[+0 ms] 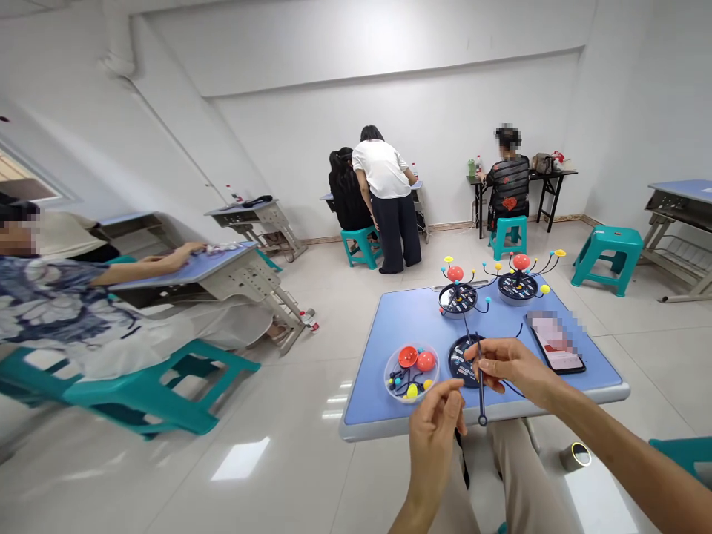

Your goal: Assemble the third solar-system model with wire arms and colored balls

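My right hand [509, 363] pinches a thin dark plastic rod [482, 404] with a small ring at its lower end. Beside it, my left hand [437, 426] has its fingers curled together; whether anything is between them is hidden. Under the right fingers lies a round dark base [459, 363] with printed labels, partly covered. Left of it, a clear round dish [388, 382] holds a red half shell, a red ball, small yellow and blue balls and dark curved arms. Two assembled planet models [457, 297] with red balls stand at the back of the blue desk [383, 319].
A phone [556, 345] lies on the desk's right side. Below is a cylindrical cup [575, 456] on the floor. Green stools [609, 252] and other desks stand around. A person [50, 297] sits at the left; several more are by the back wall.
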{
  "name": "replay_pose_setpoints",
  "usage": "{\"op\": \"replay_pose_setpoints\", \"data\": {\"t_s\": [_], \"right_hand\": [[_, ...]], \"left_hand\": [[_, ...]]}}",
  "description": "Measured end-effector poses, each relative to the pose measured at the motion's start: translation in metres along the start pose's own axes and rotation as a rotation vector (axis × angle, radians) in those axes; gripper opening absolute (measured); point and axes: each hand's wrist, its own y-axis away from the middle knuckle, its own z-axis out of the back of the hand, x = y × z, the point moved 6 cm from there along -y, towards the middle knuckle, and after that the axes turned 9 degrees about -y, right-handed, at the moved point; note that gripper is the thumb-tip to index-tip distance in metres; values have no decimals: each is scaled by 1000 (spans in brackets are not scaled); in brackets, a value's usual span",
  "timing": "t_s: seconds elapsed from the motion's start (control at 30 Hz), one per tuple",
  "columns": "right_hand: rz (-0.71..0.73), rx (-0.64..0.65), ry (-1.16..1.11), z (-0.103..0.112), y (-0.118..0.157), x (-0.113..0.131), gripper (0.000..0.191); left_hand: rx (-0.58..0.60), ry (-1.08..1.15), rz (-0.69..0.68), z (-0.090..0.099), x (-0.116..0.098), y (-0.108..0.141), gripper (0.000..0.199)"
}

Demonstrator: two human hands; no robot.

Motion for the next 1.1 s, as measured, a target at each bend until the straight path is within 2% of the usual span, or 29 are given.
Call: {"op": "replay_pose_setpoints", "data": {"t_s": [0.13, 0.23, 0.3, 0.43, 0.47, 0.63, 0.77, 0.97, 1.1], "right_hand": [[-109, 141, 151, -6, -24, 5, 21], [-77, 192, 265, -7, -41, 3, 19], [-27, 174, 336, -1, -50, 5, 22], [196, -64, 515, 28, -52, 26, 20], [234, -92, 566, 33, -49, 30, 18], [290, 18, 780, 27, -33, 26, 10], [373, -16, 853, 25, -39, 22, 15], [257, 9, 788, 42, -57, 12, 16], [278, -4, 806, 52, -63, 6, 14]], "left_hand": [[180, 128, 233, -25, 5, -20, 36], [212, 245, 343, -33, 12, -28, 37], [165, 315, 361, -34, 17, -34, 37], [-74, 424, 347, -26, 26, -51, 34], [-121, 440, 343, -25, 28, -56, 33], [-218, 459, 316, -33, 32, -75, 29], [-250, 457, 310, -41, 37, -82, 29], [-311, 605, 316, -46, 54, -79, 32], [-389, 609, 314, -49, 65, -73, 33]]}}
